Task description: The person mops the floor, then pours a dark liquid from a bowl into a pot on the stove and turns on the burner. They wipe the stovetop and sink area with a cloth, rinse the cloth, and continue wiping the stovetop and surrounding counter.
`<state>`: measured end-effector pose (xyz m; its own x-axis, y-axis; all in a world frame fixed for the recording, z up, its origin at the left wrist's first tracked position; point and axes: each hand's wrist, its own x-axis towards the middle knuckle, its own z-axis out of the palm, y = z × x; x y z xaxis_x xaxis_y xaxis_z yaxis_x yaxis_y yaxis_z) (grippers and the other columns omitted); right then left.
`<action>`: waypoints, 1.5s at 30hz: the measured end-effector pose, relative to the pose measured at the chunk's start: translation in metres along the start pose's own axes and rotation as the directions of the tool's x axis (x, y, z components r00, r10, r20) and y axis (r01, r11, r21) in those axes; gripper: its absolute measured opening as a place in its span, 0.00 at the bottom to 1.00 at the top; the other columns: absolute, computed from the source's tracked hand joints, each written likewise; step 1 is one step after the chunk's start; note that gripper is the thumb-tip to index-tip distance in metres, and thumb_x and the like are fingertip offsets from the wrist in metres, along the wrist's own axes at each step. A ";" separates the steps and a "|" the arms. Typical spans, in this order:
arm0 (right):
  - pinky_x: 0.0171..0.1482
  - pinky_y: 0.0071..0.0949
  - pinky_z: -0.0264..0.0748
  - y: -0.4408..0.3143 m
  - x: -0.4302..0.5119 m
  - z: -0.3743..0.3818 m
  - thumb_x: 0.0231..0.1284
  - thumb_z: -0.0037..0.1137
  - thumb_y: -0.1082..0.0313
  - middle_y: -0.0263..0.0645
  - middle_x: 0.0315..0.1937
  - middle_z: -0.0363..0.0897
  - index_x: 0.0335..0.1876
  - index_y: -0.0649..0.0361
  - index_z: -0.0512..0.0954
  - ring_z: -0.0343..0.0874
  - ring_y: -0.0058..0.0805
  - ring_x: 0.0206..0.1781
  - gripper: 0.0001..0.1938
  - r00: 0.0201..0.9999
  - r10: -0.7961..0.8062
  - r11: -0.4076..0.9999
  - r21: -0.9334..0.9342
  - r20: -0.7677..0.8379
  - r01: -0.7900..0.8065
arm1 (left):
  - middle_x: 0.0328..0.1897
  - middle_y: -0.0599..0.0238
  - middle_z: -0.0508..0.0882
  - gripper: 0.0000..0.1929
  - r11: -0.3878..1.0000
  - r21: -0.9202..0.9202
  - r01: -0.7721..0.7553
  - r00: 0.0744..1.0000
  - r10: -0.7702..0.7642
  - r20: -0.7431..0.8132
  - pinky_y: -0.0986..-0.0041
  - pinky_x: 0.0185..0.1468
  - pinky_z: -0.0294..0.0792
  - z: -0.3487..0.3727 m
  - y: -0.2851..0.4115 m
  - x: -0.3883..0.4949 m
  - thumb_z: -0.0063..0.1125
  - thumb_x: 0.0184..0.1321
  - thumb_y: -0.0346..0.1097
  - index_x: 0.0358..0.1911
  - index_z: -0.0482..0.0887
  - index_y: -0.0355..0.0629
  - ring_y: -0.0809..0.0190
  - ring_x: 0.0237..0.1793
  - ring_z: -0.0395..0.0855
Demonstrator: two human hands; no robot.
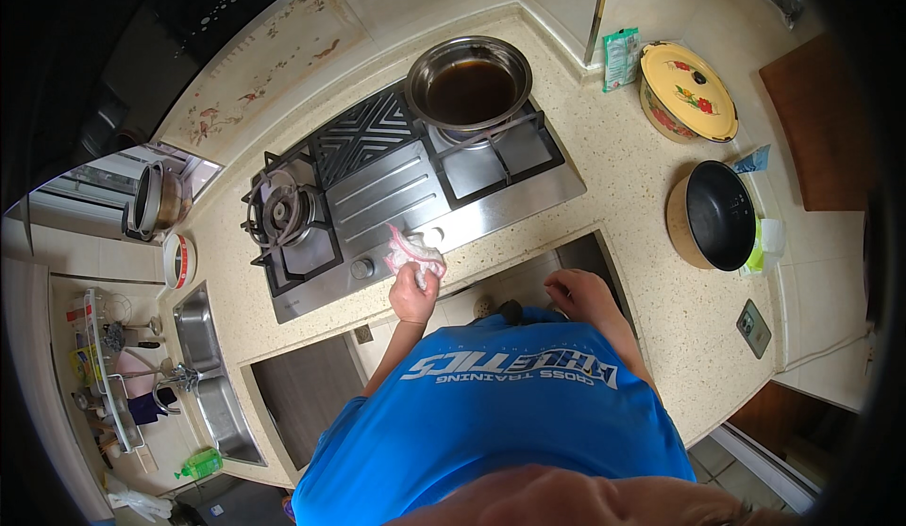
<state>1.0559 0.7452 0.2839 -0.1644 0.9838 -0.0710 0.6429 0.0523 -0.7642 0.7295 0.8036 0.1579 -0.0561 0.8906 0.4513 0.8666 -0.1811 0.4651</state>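
Observation:
My left hand (414, 296) grips a crumpled white and pink cloth (419, 251) at the front edge of a stainless steel gas cooktop (386, 183). The cloth lies against the steel beside a control knob (433, 236). A second knob (362, 268) sits to its left. My right hand (582, 298) hangs before the counter's front edge, fingers loosely bent, and I see nothing in it. On the right burner stands a steel pot (416, 94) of dark brown liquid. The left burner (280, 211) bears a metal ring stand and no pot.
Right on the speckled counter (609, 165) are a yellow floral enamel pot (690, 94), a dark-lined inner pot (715, 214), a green packet (621, 59) and a phone (754, 328). Left are a steel sink (219, 406), a dish rack (106, 377) and a green bottle (202, 464). A drawer (308, 395) stands below.

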 end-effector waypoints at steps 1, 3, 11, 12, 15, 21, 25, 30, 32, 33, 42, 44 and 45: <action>0.42 0.42 0.78 0.000 0.000 0.000 0.63 0.56 0.64 0.46 0.35 0.83 0.39 0.57 0.82 0.82 0.49 0.39 0.07 1.000 -0.003 1.000 0.001 -0.002 0.003 | 0.30 0.57 0.83 0.10 1.000 0.000 -0.006 1.000 0.006 -0.003 0.59 0.31 0.75 0.000 0.000 0.000 0.63 0.53 0.39 0.36 0.79 0.45 0.46 0.27 0.82; 0.42 0.42 0.78 -0.001 0.000 -0.001 0.63 0.56 0.64 0.46 0.35 0.84 0.39 0.57 0.82 0.82 0.49 0.39 0.07 1.000 0.000 1.000 0.001 0.004 0.000 | 0.30 0.57 0.83 0.10 1.000 0.000 -0.019 1.000 0.019 -0.008 0.59 0.31 0.75 0.000 -0.001 0.000 0.63 0.53 0.39 0.36 0.79 0.45 0.46 0.27 0.82; 0.42 0.42 0.78 -0.005 0.002 -0.004 0.64 0.55 0.64 0.47 0.34 0.84 0.39 0.57 0.82 0.82 0.49 0.39 0.07 1.000 0.016 1.000 0.004 0.025 -0.016 | 0.30 0.57 0.83 0.10 1.000 -0.001 0.006 1.000 -0.006 0.004 0.59 0.31 0.75 0.000 0.000 -0.001 0.63 0.53 0.39 0.36 0.79 0.45 0.46 0.26 0.82; 0.42 0.42 0.78 -0.006 0.002 -0.004 0.64 0.55 0.64 0.47 0.34 0.84 0.39 0.57 0.82 0.82 0.49 0.39 0.07 1.000 0.015 1.000 0.004 0.026 -0.015 | 0.30 0.57 0.83 0.10 1.000 -0.001 0.012 1.000 -0.012 0.007 0.59 0.31 0.75 0.000 0.000 0.000 0.63 0.53 0.39 0.36 0.79 0.45 0.46 0.26 0.82; 0.42 0.42 0.78 -0.007 0.003 -0.004 0.64 0.55 0.64 0.47 0.35 0.84 0.39 0.58 0.81 0.82 0.49 0.40 0.07 0.999 0.016 1.000 0.008 0.029 -0.016 | 0.29 0.57 0.83 0.10 1.000 -0.008 0.016 1.000 -0.016 0.003 0.59 0.31 0.75 -0.001 0.002 0.000 0.63 0.53 0.39 0.36 0.79 0.46 0.46 0.26 0.82; 0.43 0.42 0.78 -0.005 0.004 -0.004 0.65 0.55 0.64 0.47 0.35 0.84 0.39 0.58 0.81 0.82 0.49 0.40 0.08 0.999 0.019 1.000 0.018 0.049 -0.020 | 0.29 0.57 0.83 0.10 1.000 0.000 0.014 1.000 -0.014 -0.008 0.58 0.31 0.75 -0.001 0.003 0.001 0.63 0.53 0.39 0.35 0.79 0.46 0.46 0.26 0.82; 0.40 0.38 0.79 0.000 0.005 -0.002 0.63 0.57 0.66 0.46 0.32 0.83 0.39 0.59 0.81 0.84 0.45 0.37 0.07 1.000 -0.013 1.000 -0.008 0.028 0.013 | 0.29 0.56 0.83 0.10 1.000 0.006 0.008 1.000 -0.008 -0.008 0.58 0.31 0.75 0.000 0.001 0.001 0.63 0.53 0.39 0.35 0.79 0.45 0.46 0.26 0.82; 0.38 0.35 0.80 0.003 0.005 -0.001 0.62 0.58 0.66 0.45 0.31 0.83 0.40 0.59 0.82 0.84 0.43 0.35 0.07 0.999 -0.029 0.999 -0.020 0.014 0.030 | 0.29 0.56 0.83 0.10 1.000 0.013 0.005 1.000 -0.005 -0.003 0.58 0.31 0.74 -0.001 0.002 0.001 0.63 0.53 0.39 0.35 0.79 0.45 0.46 0.26 0.82; 0.38 0.35 0.80 0.004 0.005 -0.001 0.62 0.58 0.66 0.44 0.31 0.83 0.40 0.59 0.82 0.84 0.42 0.35 0.07 0.999 -0.032 0.999 -0.023 0.016 0.032 | 0.29 0.56 0.82 0.10 1.000 0.014 -0.009 1.000 0.009 -0.006 0.59 0.31 0.74 0.000 0.001 0.000 0.62 0.53 0.39 0.35 0.79 0.44 0.46 0.26 0.82; 0.38 0.35 0.80 0.006 0.005 0.000 0.62 0.58 0.66 0.44 0.31 0.83 0.40 0.59 0.82 0.84 0.42 0.35 0.07 0.999 -0.031 0.999 -0.028 0.017 0.031 | 0.29 0.56 0.82 0.10 1.000 0.014 -0.016 1.000 0.016 -0.008 0.59 0.31 0.74 0.000 0.000 0.000 0.62 0.53 0.39 0.35 0.79 0.44 0.46 0.27 0.82; 0.41 0.37 0.79 0.014 0.001 -0.005 0.63 0.57 0.65 0.44 0.33 0.83 0.40 0.59 0.81 0.83 0.44 0.37 0.07 1.000 -0.015 1.000 -0.024 0.027 0.015 | 0.30 0.56 0.83 0.10 1.000 0.026 -0.016 1.000 0.017 -0.013 0.59 0.32 0.75 0.000 0.002 0.000 0.63 0.52 0.38 0.34 0.79 0.43 0.46 0.28 0.82; 0.45 0.43 0.78 0.011 -0.002 -0.012 0.64 0.55 0.65 0.47 0.36 0.83 0.40 0.58 0.81 0.82 0.48 0.42 0.07 0.999 0.029 1.000 0.004 0.044 -0.029 | 0.31 0.56 0.83 0.10 0.999 0.036 -0.009 1.000 0.009 -0.011 0.59 0.32 0.75 0.000 0.002 -0.001 0.63 0.52 0.38 0.35 0.79 0.43 0.46 0.28 0.82; 0.45 0.42 0.78 0.013 -0.003 -0.014 0.63 0.54 0.65 0.46 0.36 0.83 0.40 0.58 0.81 0.82 0.48 0.42 0.07 0.999 0.046 0.999 0.019 0.016 -0.047 | 0.31 0.56 0.83 0.10 0.999 0.040 -0.005 1.000 0.005 -0.010 0.59 0.32 0.75 0.000 0.002 -0.001 0.63 0.52 0.38 0.35 0.79 0.43 0.45 0.28 0.82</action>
<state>1.0751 0.7455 0.2832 -0.1461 0.9824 -0.1165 0.6357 0.0030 -0.7720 0.7316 0.8022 0.1582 -0.0562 0.8856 0.4611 0.8862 -0.1685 0.4316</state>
